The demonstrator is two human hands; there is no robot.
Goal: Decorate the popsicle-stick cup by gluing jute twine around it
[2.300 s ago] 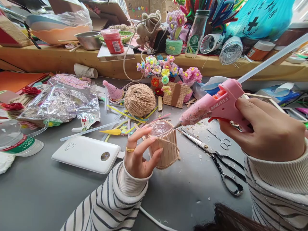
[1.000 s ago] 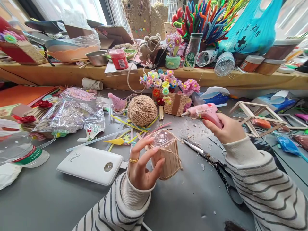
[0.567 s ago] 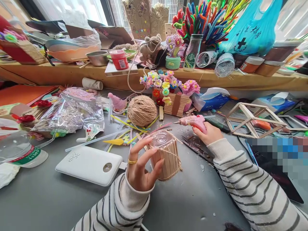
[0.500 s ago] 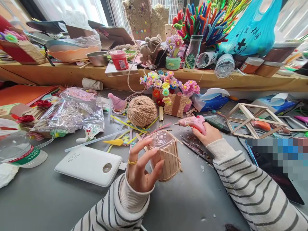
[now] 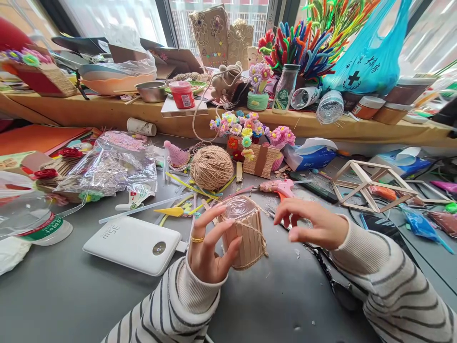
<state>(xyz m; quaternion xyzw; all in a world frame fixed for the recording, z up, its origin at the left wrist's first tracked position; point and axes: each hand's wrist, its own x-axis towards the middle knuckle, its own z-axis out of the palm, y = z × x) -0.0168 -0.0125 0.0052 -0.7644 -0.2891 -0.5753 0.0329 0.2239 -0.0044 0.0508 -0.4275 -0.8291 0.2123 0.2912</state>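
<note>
My left hand (image 5: 212, 243) grips a small clear cup (image 5: 246, 233) whose side is covered with flat wooden craft sticks. Its round clear bottom faces up, and twine runs slantwise across the sticks and around the lower edge. To the right of the cup, my right hand (image 5: 310, 221) hovers with its fingers apart and nothing in them. Just beyond that hand, a pink glue gun (image 5: 276, 186) lies on the grey table, its nozzle pointing left. A ball of twine (image 5: 212, 167) sits behind the cup.
A white power bank (image 5: 132, 244) lies left of my left hand. At right stands a wooden stick frame (image 5: 371, 186). Flower-topped stick boxes (image 5: 257, 159) stand behind the twine. Along the back shelf (image 5: 117, 109) are jars, pipe cleaners (image 5: 300, 52) and a blue bag (image 5: 371, 62).
My right hand has let go of the glue gun, leaving it on the table, and has moved back nearer the cup. My left hand still holds the cup in the same place.
</note>
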